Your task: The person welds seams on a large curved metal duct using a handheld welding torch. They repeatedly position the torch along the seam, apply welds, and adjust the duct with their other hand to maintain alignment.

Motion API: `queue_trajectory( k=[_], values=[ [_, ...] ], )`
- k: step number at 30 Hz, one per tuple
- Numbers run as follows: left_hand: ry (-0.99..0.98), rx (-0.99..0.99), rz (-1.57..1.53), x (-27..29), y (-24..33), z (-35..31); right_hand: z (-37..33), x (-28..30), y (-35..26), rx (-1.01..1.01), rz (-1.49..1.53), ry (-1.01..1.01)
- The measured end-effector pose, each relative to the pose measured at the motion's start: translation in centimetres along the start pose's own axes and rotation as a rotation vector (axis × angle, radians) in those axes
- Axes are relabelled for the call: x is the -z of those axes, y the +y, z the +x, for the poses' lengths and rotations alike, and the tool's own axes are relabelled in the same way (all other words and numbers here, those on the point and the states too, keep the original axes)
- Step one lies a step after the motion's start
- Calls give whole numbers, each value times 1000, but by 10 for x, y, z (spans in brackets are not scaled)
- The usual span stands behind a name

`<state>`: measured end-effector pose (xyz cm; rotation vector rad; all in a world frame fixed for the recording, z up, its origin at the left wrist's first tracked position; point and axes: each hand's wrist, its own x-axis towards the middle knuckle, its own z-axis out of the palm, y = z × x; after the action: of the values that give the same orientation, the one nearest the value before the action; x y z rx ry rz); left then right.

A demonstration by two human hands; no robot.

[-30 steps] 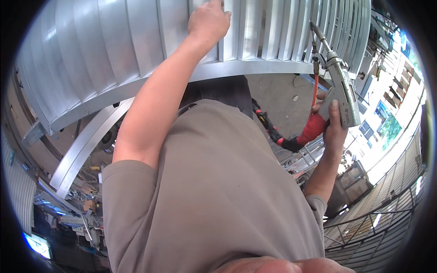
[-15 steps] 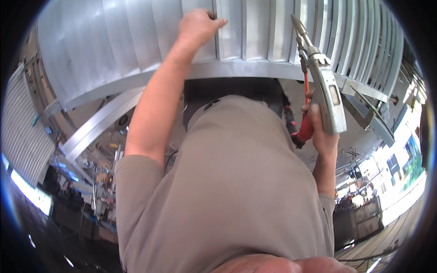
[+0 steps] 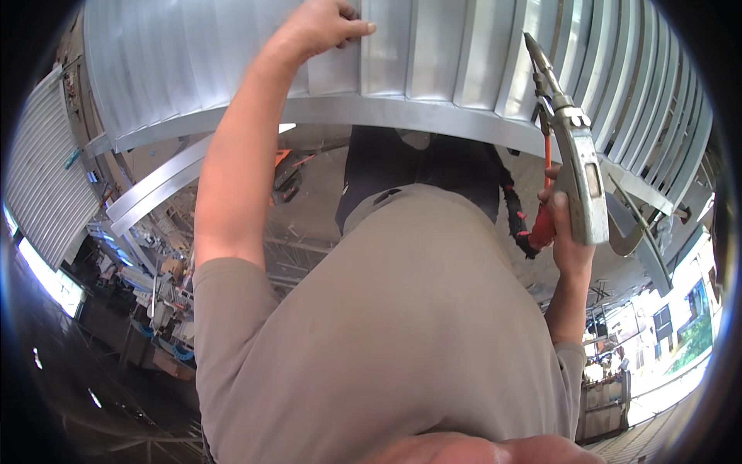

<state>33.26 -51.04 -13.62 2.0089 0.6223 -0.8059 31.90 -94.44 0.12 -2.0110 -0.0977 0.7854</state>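
Note:
My right hand (image 3: 570, 243) is wrapped round a silver welding gun (image 3: 580, 162) with a long pointed nozzle. An orange-red hose (image 3: 548, 151) runs along the gun, and a black and red cable (image 3: 519, 220) hangs by its grip. The nozzle points away from me over the right part of a grey metal slatted panel (image 3: 433, 50); whether it touches a slat I cannot tell. Over the same panel, further left, my left hand (image 3: 321, 27) has its fingers curled and thumb pressed forward beside a slat edge. Anything inside those fingers is hidden.
A metal front rail (image 3: 433, 114) borders the panel close to my body. Beneath it, a slanting metal beam (image 3: 158, 185) stands at the left. A corrugated sheet (image 3: 54, 155) leans at far left. Orange and black items (image 3: 287, 174) lie on the floor, with clutter (image 3: 158, 294) further left.
The view has shifted a little. My left hand sits slightly further left and higher in the picture; the welding gun, still in my right hand, appears further right and lower.

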Motion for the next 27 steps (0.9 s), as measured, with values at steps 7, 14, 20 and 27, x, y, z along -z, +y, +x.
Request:
queue_trajectory(
  k=[7, 14, 20, 27],
  values=[
    [-56, -135, 186, 5, -8, 10, 1, -41, -55, -3, -24, 133],
    [25, -255, 201, 2, -19, 11, 22, -41, -91, 61, -36, 175],
    [45, -281, 190, 3, -19, 10, 35, -25, -134, -33, -81, 20],
    [12, -299, 186, 5, -21, 14, 37, -36, -185, -175, -175, -127]
  ],
)
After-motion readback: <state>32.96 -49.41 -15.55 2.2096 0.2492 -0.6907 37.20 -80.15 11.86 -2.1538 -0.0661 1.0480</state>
